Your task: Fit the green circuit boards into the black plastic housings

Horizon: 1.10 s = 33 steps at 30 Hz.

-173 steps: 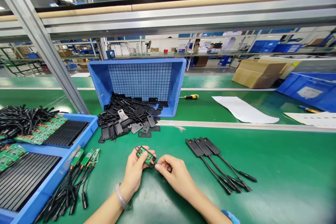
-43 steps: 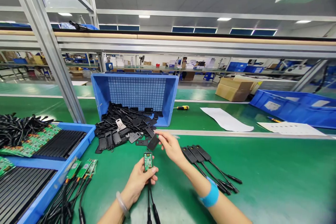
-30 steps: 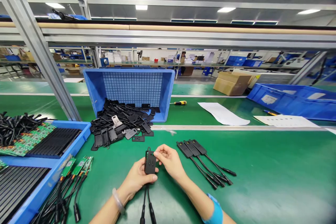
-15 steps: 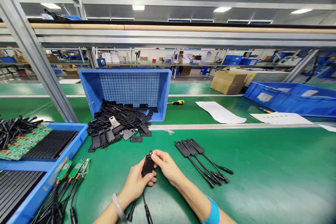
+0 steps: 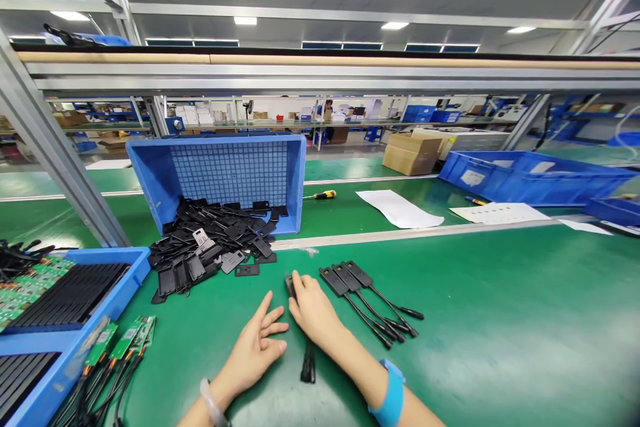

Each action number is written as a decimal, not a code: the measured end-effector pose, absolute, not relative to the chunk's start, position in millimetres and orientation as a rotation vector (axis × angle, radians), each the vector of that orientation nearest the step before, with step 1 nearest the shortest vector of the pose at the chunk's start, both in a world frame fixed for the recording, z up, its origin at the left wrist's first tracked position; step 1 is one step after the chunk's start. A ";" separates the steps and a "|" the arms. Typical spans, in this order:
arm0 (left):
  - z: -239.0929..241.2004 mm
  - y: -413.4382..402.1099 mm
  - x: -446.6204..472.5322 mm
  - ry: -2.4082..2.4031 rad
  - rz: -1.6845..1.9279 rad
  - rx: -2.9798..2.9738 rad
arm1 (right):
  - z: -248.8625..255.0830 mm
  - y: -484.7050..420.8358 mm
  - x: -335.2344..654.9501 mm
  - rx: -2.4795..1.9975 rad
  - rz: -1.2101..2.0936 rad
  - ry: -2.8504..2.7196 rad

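Note:
My right hand (image 5: pixel 314 309) grips a small black plastic case (image 5: pixel 289 285) at the green bench surface, its fingers covering most of it. Two black cable ends (image 5: pixel 308 367) from the case trail toward me. My left hand (image 5: pixel 254 345) is beside it to the left, empty, with fingers spread. Just right of my right hand, three similar black cases with cables (image 5: pixel 346 277) lie side by side. Loose black plastic covers (image 5: pixel 213 247) spill from a tipped blue crate (image 5: pixel 303 180). Green circuit boards with black leads (image 5: pixel 121 341) lie to the left of my left hand.
A blue divided tray (image 5: pixel 133 278) of boards and black cases stands at the left edge. Farther back are a yellow-black screwdriver (image 5: pixel 325 195), paper sheets (image 5: pixel 397 209), a cardboard box (image 5: pixel 411 153) and a blue bin (image 5: pixel 530 177). A metal post (image 5: pixel 65 140) rises at left.
My left hand has let go of the black case and opened. My right hand has moved the case right, down to the bench beside the three others. The view has shifted right.

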<state>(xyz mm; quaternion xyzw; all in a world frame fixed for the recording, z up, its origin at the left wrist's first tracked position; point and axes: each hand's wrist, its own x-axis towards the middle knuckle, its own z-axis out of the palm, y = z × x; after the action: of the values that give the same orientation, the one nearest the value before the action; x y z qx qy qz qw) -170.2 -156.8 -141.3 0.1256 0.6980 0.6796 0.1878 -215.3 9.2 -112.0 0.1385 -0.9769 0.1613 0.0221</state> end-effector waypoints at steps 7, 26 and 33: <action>-142.5 -160.2 -171.3 2.255 1.804 0.349 | -110.6 43.6 -231.5 0.114 0.006 -3.042; -75.8 -312.6 -106.7 2.901 -0.132 -0.636 | -112.9 9.7 -201.8 0.749 0.406 -3.062; -68.9 -296.7 -109.7 3.217 0.583 -0.237 | -114.3 -6.5 -189.6 1.005 1.770 -2.946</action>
<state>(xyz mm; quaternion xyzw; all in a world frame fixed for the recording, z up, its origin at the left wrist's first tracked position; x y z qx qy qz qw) -109.7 -296.7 -68.9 -0.0720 0.9791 0.1776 -0.0684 -189.6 -6.5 -114.3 0.2739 -0.8030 0.4825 -0.2177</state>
